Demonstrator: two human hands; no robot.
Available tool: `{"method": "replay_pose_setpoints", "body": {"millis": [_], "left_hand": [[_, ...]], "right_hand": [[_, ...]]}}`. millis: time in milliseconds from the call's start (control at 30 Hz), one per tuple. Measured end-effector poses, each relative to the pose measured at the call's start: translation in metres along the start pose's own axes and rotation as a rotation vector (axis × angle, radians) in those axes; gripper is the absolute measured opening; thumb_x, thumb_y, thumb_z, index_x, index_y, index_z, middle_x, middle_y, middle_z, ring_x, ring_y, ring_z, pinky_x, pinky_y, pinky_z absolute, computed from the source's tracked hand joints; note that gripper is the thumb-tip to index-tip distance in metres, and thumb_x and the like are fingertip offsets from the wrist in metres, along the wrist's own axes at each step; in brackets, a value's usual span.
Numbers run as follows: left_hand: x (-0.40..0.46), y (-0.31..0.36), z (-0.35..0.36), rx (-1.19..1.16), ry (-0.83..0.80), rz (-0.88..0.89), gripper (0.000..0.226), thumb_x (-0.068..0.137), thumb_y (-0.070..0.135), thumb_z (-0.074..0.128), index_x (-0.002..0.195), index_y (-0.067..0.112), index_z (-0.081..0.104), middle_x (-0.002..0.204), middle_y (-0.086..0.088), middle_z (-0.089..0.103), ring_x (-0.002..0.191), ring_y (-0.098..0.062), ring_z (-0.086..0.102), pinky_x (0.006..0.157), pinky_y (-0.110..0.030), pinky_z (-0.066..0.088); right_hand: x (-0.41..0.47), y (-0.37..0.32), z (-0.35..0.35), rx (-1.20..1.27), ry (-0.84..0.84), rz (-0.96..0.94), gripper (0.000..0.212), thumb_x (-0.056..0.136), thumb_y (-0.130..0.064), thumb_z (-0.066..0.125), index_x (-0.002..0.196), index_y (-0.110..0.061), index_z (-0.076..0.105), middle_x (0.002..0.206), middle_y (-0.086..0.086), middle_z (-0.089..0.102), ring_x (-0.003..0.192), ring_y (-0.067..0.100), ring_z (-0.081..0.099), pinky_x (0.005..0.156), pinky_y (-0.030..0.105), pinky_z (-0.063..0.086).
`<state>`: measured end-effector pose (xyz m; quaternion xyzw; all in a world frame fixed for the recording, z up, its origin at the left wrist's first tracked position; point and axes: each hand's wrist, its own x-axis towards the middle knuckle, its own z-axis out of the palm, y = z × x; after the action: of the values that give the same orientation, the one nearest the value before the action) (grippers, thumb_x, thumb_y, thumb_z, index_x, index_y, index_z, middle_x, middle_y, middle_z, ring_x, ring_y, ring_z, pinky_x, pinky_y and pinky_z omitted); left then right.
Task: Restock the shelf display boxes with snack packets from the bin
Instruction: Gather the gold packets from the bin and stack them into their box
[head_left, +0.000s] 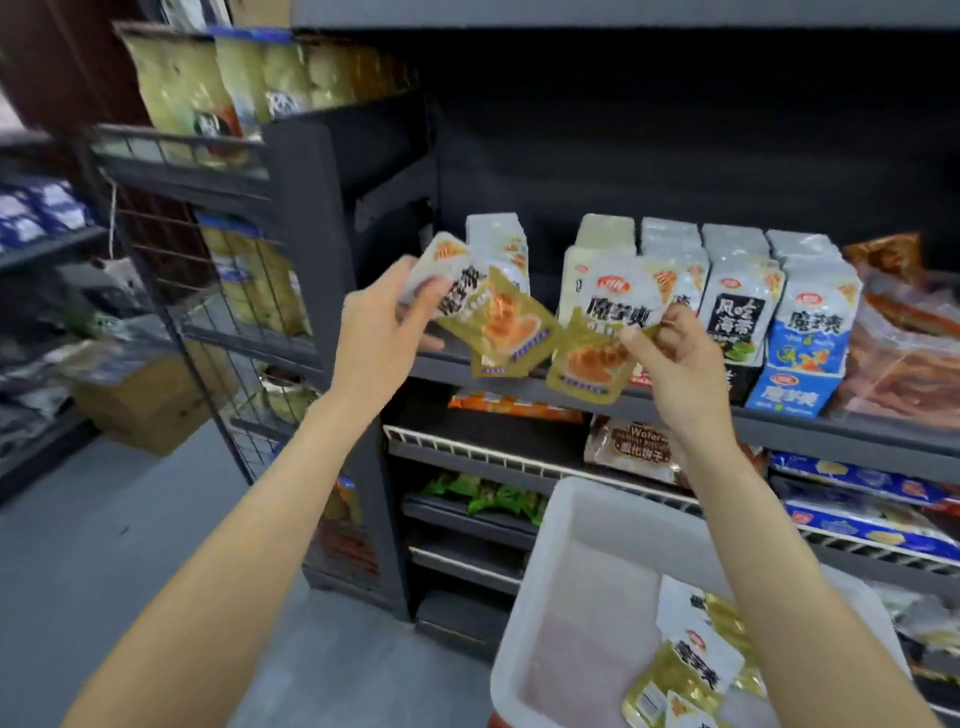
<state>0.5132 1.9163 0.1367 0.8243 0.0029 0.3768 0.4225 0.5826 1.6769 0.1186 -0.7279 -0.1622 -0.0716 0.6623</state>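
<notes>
My left hand (382, 332) grips a fanned bunch of white-and-gold snack packets (496, 317) in front of the dark shelf. My right hand (675, 358) pinches one more white-and-gold packet (605, 338) by its edge, just right of that bunch. Both hover before the row of upright display boxes (727, 306) on the shelf board. Below at the right sits the white bin (582, 597), with a few of the same packets (691, 665) lying in its near right corner, partly behind my right forearm.
A blue display box (802, 353) and red-brown bagged snacks (904, 353) fill the shelf's right end. Lower shelves hold wafer packs (631, 447), green packets (483, 496) and blue packs (867, 519). A wire rack (228, 291) with bagged goods stands left, a cardboard box (150, 400) on the floor.
</notes>
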Motion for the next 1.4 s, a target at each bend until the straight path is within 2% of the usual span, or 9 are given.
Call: {"method": "replay_pose_setpoints", "body": {"millis": [200,367,533,667,767,1100,1200,1300,1400], "left_hand": [[0.075,-0.017,0.006,0.120,0.140,0.222,0.022,0.095,0.026,0.053,0.100,0.004,0.058,0.072,0.005,0.060,0.059,-0.010,0.057,0.050,-0.014,0.039],[0.111,-0.047,0.021,0.151,-0.093,0.287,0.025,0.088,0.013,0.058,0.111,0.009,0.048,0.085,0.007,0.061,0.059,-0.004,0.055,0.056,-0.013,0.041],[0.135,-0.070,0.034,0.225,-0.326,0.368,0.033,0.089,0.013,0.059,0.120,0.015,0.050,0.097,-0.003,0.066,0.080,-0.020,0.062,0.067,-0.029,0.044],[0.144,-0.086,0.041,0.288,-0.524,0.304,0.049,0.088,0.018,0.064,0.135,0.021,0.048,0.112,-0.015,0.065,0.098,-0.033,0.061,0.081,-0.039,0.050],[0.141,-0.094,0.048,0.274,-0.624,0.265,0.049,0.090,0.016,0.061,0.136,0.021,0.046,0.118,-0.013,0.062,0.102,-0.031,0.060,0.078,-0.034,0.046],[0.106,-0.114,0.066,0.037,-0.584,0.033,0.098,0.081,0.023,0.071,0.152,0.017,0.005,0.156,-0.006,0.013,0.141,-0.021,0.022,0.106,-0.033,0.032],[0.114,-0.118,0.067,0.060,-0.569,0.023,0.091,0.084,0.016,0.066,0.151,0.024,0.006,0.158,-0.004,0.012,0.138,-0.023,0.028,0.094,-0.028,0.034],[0.109,-0.115,0.063,0.084,-0.521,-0.010,0.086,0.086,0.013,0.063,0.152,0.023,0.008,0.159,-0.010,0.003,0.143,-0.026,0.015,0.105,-0.034,0.031],[0.093,-0.103,0.056,0.058,-0.331,0.182,0.064,0.086,0.013,0.061,0.143,0.018,0.033,0.149,-0.004,0.031,0.135,-0.019,0.028,0.100,-0.027,0.034]], "right_hand": [[0.036,-0.019,0.040,-0.084,0.262,-0.127,0.008,0.094,-0.023,0.055,0.099,-0.025,0.050,0.088,0.001,0.065,0.089,0.014,0.064,0.078,0.027,0.047],[0.050,-0.021,0.071,-0.092,0.358,-0.144,0.016,0.095,-0.019,0.054,0.091,-0.031,0.044,0.085,-0.002,0.063,0.083,0.010,0.062,0.079,0.030,0.047],[0.066,-0.024,0.098,0.026,0.365,-0.084,0.023,0.097,-0.014,0.052,0.109,-0.025,0.036,0.081,-0.011,0.063,0.073,-0.007,0.061,0.070,0.007,0.044],[0.080,-0.017,0.116,-0.057,0.275,-0.002,0.034,0.097,-0.014,0.051,0.126,-0.017,0.035,0.099,0.003,0.069,0.091,0.008,0.066,0.084,0.027,0.052],[0.089,-0.006,0.126,-0.259,0.201,0.030,0.024,0.096,-0.015,0.052,0.114,-0.023,0.039,0.102,0.006,0.068,0.092,0.015,0.066,0.084,0.039,0.053],[0.089,0.040,0.142,-0.919,0.197,-0.048,0.046,0.090,-0.021,0.062,0.131,-0.007,0.046,0.129,0.012,0.042,0.118,0.026,0.046,0.092,0.029,0.040],[0.085,0.039,0.142,-0.968,0.204,-0.085,0.059,0.091,-0.025,0.061,0.142,-0.009,0.036,0.133,0.011,0.041,0.113,0.024,0.050,0.089,0.031,0.045],[0.077,0.040,0.141,-0.848,0.222,-0.201,0.048,0.092,-0.021,0.059,0.136,-0.012,0.045,0.124,0.008,0.049,0.091,0.014,0.055,0.074,0.024,0.044],[0.064,0.040,0.140,-0.785,0.256,-0.343,0.032,0.093,-0.019,0.054,0.124,-0.014,0.056,0.107,0.001,0.058,0.083,0.005,0.050,0.070,0.022,0.043]]}}
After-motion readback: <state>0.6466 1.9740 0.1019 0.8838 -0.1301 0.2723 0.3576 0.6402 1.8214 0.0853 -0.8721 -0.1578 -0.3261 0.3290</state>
